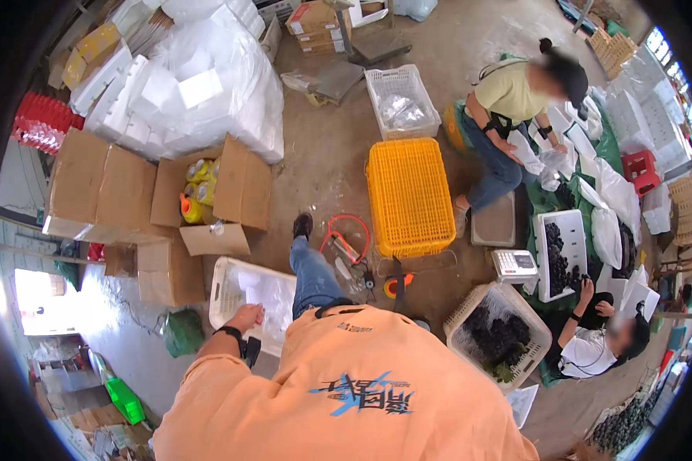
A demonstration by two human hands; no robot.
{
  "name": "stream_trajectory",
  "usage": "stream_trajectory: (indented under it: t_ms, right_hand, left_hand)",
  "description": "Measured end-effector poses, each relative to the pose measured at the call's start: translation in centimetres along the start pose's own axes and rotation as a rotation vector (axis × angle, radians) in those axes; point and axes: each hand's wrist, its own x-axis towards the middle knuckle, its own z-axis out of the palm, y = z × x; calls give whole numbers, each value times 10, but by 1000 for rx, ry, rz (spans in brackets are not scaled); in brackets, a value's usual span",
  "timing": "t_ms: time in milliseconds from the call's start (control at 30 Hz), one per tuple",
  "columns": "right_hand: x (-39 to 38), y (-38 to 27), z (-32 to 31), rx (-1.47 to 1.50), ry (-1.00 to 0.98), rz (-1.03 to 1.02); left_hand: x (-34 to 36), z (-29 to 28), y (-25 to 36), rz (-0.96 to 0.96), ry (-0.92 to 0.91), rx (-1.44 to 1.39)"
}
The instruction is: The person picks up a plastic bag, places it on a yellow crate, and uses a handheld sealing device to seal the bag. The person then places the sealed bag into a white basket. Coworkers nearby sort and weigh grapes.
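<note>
My left hand [248, 315], with a dark band at the wrist, is over the near-left part of a white plastic crate [221, 280] that holds crumpled clear plastic [273, 296]. Its fingers are curled closed; whether anything is in them I cannot make out. My right hand is out of sight, hidden by my body. My left foot [303, 226] is on the floor beside a red hose [359, 226] and an orange tape dispenser [398, 286].
Open cardboard boxes [242, 184] and bagged foam boxes [207, 69] stand left. Stacked yellow crates [407, 192] lie ahead. One co-worker [500, 100] sits at upper right handling white bags; another [592, 349] handles grapes beside a scale [515, 265] and a crate of grapes [492, 334].
</note>
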Motion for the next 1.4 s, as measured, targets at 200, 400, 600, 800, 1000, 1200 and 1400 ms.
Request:
stream_trajectory:
  t_ms: [200,400,600,800,1000,1200,1400]
  right_hand:
    - [-92,-258,223,-242,-107,-805]
    - [-401,-529,563,-104,-625,-1651]
    - [-558,-582,723,-206,-1575,-1773]
    - [-590,-585,783,-4,-1987,-1339]
    - [-596,-599,822,186,-2139,-1048]
    - [-585,-657,841,415,-2312,-742]
    - [-565,-730,860,535,-2435,-644]
  left_hand:
    - [139,-104,-10,-86,-141,-24]
    - [240,-199,87,5,79,-379]
    - [266,-273,124,92,-11,-537]
    - [247,-299,106,-57,23,-629]
    - [245,-304,114,-212,-18,-528]
    - [293,-320,133,-98,63,-674]
    - [363,-324,245,-84,32,-591]
